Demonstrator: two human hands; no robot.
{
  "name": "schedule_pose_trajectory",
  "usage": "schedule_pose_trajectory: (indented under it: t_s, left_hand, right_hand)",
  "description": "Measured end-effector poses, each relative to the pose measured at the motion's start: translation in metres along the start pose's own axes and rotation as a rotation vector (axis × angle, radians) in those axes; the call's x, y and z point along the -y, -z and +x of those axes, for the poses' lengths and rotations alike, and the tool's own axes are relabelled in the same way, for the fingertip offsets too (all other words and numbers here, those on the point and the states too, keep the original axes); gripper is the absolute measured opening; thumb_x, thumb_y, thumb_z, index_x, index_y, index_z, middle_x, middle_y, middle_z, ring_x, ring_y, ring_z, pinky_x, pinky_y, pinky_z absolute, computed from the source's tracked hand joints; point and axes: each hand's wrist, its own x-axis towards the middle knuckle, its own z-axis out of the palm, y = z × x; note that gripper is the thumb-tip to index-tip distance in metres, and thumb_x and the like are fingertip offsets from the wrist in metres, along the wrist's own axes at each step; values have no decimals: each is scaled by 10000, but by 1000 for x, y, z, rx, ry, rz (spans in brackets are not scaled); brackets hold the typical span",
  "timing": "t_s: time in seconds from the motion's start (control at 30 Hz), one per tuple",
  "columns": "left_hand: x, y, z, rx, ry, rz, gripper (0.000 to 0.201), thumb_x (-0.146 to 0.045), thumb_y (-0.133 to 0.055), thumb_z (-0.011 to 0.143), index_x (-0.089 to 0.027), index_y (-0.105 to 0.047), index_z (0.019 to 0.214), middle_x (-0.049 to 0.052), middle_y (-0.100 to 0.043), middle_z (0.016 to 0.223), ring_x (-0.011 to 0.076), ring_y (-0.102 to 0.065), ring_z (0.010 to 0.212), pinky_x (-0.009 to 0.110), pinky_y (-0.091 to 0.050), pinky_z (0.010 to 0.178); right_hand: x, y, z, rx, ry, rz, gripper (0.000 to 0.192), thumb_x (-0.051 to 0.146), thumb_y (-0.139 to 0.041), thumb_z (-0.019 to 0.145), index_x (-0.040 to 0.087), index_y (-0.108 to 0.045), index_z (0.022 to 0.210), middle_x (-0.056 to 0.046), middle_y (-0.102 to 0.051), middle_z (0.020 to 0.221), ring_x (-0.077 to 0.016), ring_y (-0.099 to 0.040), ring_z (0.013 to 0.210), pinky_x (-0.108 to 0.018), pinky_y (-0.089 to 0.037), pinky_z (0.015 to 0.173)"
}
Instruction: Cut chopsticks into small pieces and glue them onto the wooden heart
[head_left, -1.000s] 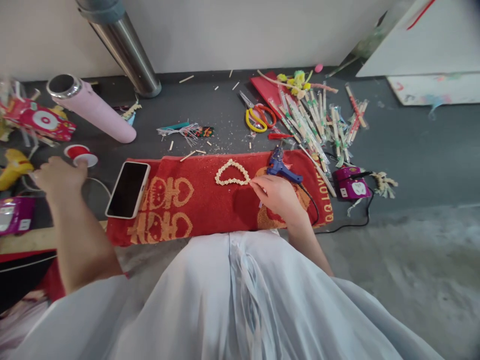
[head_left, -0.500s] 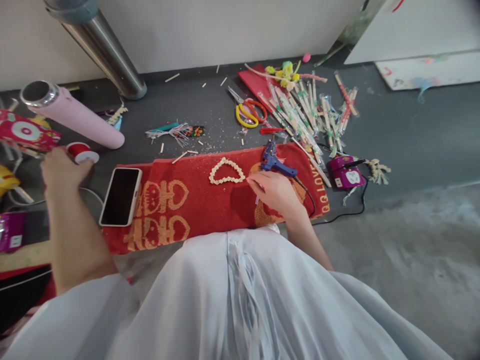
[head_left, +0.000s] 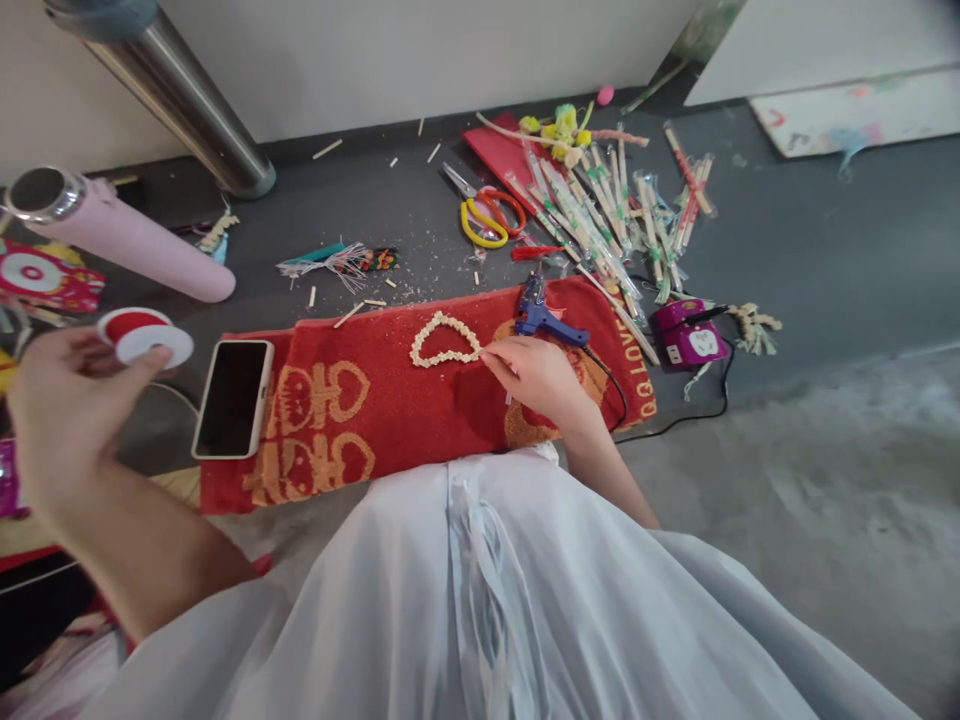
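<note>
My left hand (head_left: 71, 410) is closed around a white spool of red thread (head_left: 154, 340), held up at the left with its flat side showing. Over the red towel (head_left: 405, 430), my right hand (head_left: 540, 375) pinches the right corner of a heart-shaped ring of small pale pieces (head_left: 446, 340). The ring lies at or just above the towel; I cannot tell if it touches. Just beyond my right hand a blue hot glue gun (head_left: 551, 318) rests on the towel, its cord running off to the right. A smartphone (head_left: 234, 400) with a dark screen lies on the towel's left end.
Scissors (head_left: 487, 220) with yellow and orange handles lie behind the towel, beside many wrapped chopsticks (head_left: 592, 220). A pink bottle (head_left: 142, 240) and a steel flask (head_left: 195, 100) stand at back left. On the right sits a purple box (head_left: 686, 335). Short stick offcuts are scattered about.
My left hand has lifted the spool off the dark surface and brought it closer to me. The right hand keeps its pinch on the ring. The whole view has shifted slightly.
</note>
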Motion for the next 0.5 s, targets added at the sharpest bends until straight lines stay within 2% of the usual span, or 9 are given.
schedule_pose_trajectory:
  t_s: [0.03, 0.1, 0.13, 0.23, 0.33, 0.43, 0.5]
  left_hand:
    - [-11, -2, -15, 23, 28, -25, 556, -413, -790, 352, -228, -581, 834, -3, -599, 791, 248, -574, 764, 622, -470, 900]
    - [-30, -9, -45, 149, -23, -12, 589, -427, -796, 366, -231, -633, 897, -3, -632, 803, 208, -572, 708, 502, -525, 815]
    - [-37, -14, -59, 214, -56, -14, 613, -451, -799, 394, -232, -646, 945, -1, -645, 820, 200, -576, 707, 458, -535, 786]
    - [-49, -32, -94, 408, -72, -120, 657, -451, -844, 433, -231, -655, 1022, 19, -678, 917, 208, -628, 819, 380, -546, 791]
    - [-56, -50, -116, 607, -85, -285, 624, -393, -861, 477, -227, -645, 1038, 28, -679, 909, 197, -648, 825, 314, -564, 712]
    - [-62, -62, -126, 620, -108, -346, 596, -325, -870, 504, -213, -648, 1046, 8, -652, 846, 137, -611, 716, 241, -529, 620]
    - [-65, -68, -128, 586, -108, -401, 586, -302, -878, 499, -208, -647, 1028, 4, -647, 869, 100, -581, 666, 208, -505, 585]
  right_hand:
    - [4, -1, 3, -9, 13, 92, 243, 259, -454, 956, 181, -683, 928, -75, -747, 950, -189, -688, 887, -309, -503, 801]
    - [16, -5, 11, -34, 57, 327, 241, 284, -465, 953, 190, -642, 1088, -73, -721, 1096, -164, -678, 985, -305, -514, 894]
    - [23, -7, 16, -11, 95, 442, 310, 290, -511, 929, 193, -579, 1216, -81, -685, 1191, -158, -662, 1049, -308, -512, 937]
    - [45, -18, 30, 71, 236, 654, 726, 276, -664, 826, 202, -318, 1460, -125, -450, 1494, -180, -461, 1363, -352, -401, 1126]
    - [63, -34, 40, 237, 329, 871, 1017, 334, -798, 694, 216, -195, 1505, -138, -330, 1567, -215, -333, 1454, -397, -326, 1185]
    - [72, -52, 44, 378, 276, 1127, 1117, 398, -854, 594, 245, -203, 1488, -127, -366, 1539, -228, -438, 1370, -383, -412, 1117]
    - [73, -61, 44, 451, 171, 1298, 1132, 416, -862, 564, 270, -202, 1472, -110, -450, 1463, -195, -569, 1186, -333, -512, 974]
